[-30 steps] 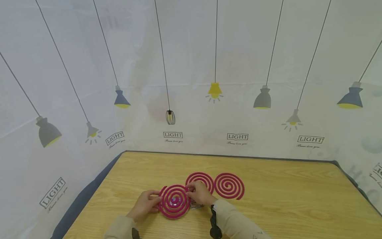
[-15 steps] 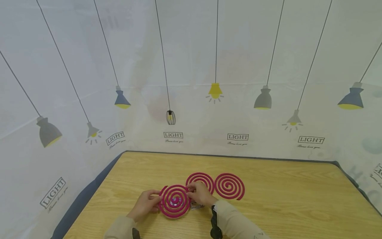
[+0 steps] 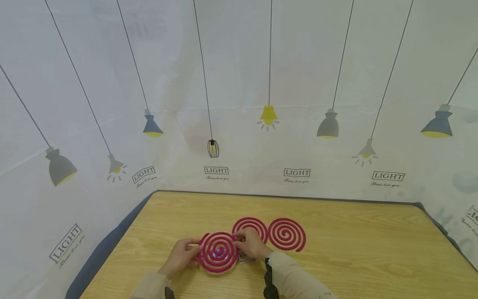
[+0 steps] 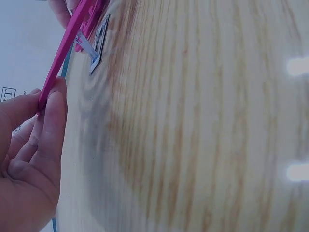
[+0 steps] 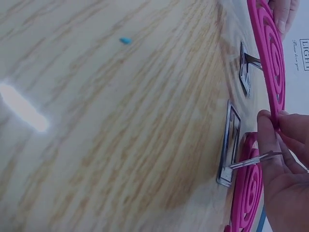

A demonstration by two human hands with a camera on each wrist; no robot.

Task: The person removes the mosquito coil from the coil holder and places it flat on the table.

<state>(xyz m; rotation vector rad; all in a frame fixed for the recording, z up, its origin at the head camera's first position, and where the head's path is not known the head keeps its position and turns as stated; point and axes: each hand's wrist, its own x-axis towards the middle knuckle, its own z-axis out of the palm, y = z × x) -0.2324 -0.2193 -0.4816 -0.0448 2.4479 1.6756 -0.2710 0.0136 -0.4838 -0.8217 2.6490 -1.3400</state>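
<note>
A magenta mosquito coil (image 3: 219, 251) is raised over the table, its edges pinched between both hands. My left hand (image 3: 181, 255) grips the left rim with thumb and fingers, seen closely in the left wrist view. On the opposite rim, the thumb and fingertips of my right hand (image 3: 253, 243) pinch the coil. Under it, a small metal coil stand (image 5: 243, 72) has its bent prong pointing up at the coil's middle. A second metal stand (image 5: 248, 162) sits below my right hand, its prong overlapping the fingers in the right wrist view.
Two more magenta coils lie flat on the wooden table (image 3: 354, 241). The right one (image 3: 285, 233) shows whole; the other coil (image 3: 249, 217) is partly hidden by my right hand. A tiny blue piece (image 5: 125, 40) lies on the tabletop. A lamp-printed curtain (image 3: 239, 83) surrounds the back.
</note>
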